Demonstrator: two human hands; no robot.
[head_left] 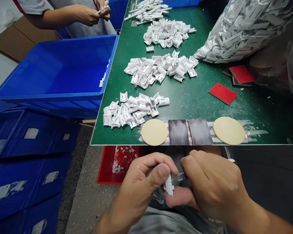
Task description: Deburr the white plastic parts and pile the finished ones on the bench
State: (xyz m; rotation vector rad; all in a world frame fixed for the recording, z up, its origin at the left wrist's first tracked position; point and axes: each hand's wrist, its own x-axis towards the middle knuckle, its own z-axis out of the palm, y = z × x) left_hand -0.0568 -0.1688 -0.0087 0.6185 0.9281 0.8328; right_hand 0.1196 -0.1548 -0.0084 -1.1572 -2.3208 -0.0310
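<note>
My left hand (146,178) pinches a small white plastic part (169,186) between thumb and fingers, below the table's front edge. Close beside it, my right hand (212,183) is closed, its thumb stretched under the part's lower end. A thin, pale, shiny piece (180,176) shows between the right fingers and the part; its kind is not clear. Loose white plastic parts of a similar look form a near pile (136,110) on the green table (190,97), with a middle pile (158,70) and a far pile (167,32) behind.
Two cream round pads (154,132) flank two dark square pads (178,132) at the table edge. A red-topped block (223,93) and a bag of white parts (246,31) lie right. A blue bin (48,96), a red tray (108,165) and a co-worker's hands (94,14) are left.
</note>
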